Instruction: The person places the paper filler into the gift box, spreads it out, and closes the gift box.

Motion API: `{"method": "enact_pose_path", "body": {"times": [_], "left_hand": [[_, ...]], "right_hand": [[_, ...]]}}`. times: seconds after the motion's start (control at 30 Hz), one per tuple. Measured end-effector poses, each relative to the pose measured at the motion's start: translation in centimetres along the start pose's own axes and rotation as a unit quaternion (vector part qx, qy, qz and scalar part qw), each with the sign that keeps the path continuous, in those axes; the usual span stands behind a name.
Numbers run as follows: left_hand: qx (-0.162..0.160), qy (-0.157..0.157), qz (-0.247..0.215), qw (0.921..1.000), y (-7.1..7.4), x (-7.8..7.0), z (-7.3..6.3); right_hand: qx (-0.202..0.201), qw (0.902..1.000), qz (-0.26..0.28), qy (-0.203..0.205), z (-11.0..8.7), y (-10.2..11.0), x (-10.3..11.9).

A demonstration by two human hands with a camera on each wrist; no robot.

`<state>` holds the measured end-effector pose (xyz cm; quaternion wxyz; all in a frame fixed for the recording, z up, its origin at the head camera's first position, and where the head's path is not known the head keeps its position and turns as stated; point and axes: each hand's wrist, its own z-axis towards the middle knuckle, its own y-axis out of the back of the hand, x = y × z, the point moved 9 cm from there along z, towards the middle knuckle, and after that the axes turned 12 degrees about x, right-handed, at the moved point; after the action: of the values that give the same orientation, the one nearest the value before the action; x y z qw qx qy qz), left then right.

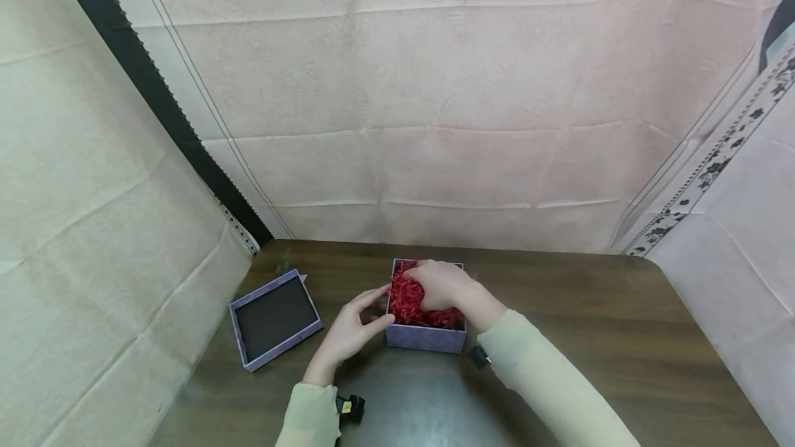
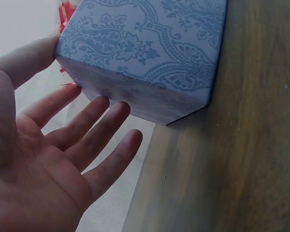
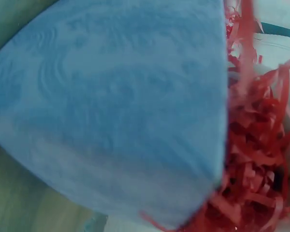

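Observation:
A box point(image 1: 425, 338) with a blue-purple damask pattern stands unlidded on the table, filled with red shredded paper point(image 1: 406, 299). My left hand point(image 1: 348, 332) is at its left side. In the left wrist view, the thumb point(image 2: 34, 58) meets the rim and the loosely extended fingers lie along the patterned wall. From the right, my right hand point(image 1: 444, 285) reaches into the box. Its fingertips are hidden in the paper, so I cannot tell whether they grip any. Red strands bulge over the rim in the right wrist view, close to that hand.
Left of the box, a matching lid point(image 1: 277, 316) lies with its black inside up, set at an angle. The brown wood-grain table point(image 1: 577, 323) ends at a pale cloth backdrop point(image 1: 466, 123), with cloth hanging at both sides too.

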<state>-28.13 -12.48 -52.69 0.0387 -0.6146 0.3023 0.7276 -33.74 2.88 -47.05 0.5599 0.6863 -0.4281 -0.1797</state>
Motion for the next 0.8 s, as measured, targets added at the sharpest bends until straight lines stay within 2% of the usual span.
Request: {"method": "enact_pose_path", "body": {"times": [0.2,0.3,0.53,0.8], "left_hand": [[0.001,0.002,-0.003,1.0000,0.0,0.1,0.0],[0.002,0.001,-0.004,1.0000,0.0,0.1,0.0],[0.001,0.002,-0.006,1.0000,-0.2,0.3,0.1],[0.002,0.002,0.000,1.0000,0.1,0.3,0.2]], "right_hand": [[0.001,0.9994,-0.032,-0.011,1.1,-1.1,0.7],[-0.003,0.9996,-0.027,-0.010,1.0,-1.4,0.5],[-0.006,0.9989,0.045,0.015,-1.8,0.3,-0.2],[-0.018,0.9957,0.072,0.056,-5.0,2.3,-1.5]]}}
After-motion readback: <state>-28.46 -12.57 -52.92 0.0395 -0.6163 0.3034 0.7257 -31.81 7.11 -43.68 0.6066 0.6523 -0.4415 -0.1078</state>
